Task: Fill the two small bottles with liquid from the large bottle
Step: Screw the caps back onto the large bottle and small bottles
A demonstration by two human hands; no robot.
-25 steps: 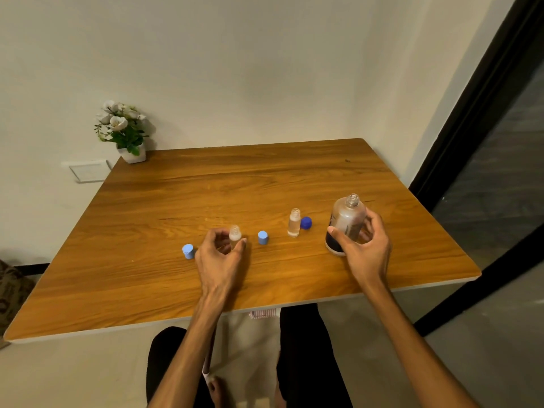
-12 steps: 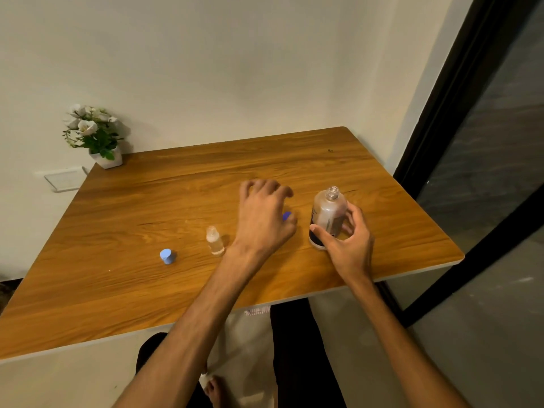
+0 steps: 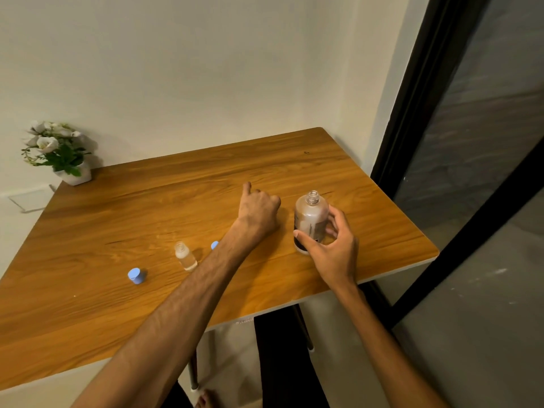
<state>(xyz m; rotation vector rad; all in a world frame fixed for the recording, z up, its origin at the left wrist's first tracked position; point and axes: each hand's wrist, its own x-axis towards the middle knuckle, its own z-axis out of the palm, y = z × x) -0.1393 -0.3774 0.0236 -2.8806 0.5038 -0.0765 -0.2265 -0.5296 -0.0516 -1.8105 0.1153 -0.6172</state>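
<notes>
The large bottle stands uncapped on the wooden table, right of centre, with a dark band at its base. My right hand is wrapped around its lower half. My left hand rests on the table just left of it, fingers curled down; whatever lies under it is hidden, and the second small bottle is not visible. One small bottle stands open nearer the front, with clear liquid inside. A light blue cap lies left of it. Another blue cap peeks out beside my left forearm.
A white pot of flowers sits at the table's far left corner against the wall. A dark door frame and glass run along the right side, close to the table's right edge. My legs show below the front edge.
My left hand moved from the left small bottle across to the right and curled shut beside the large bottle. My right hand stayed on the large bottle. The camera swung right.
</notes>
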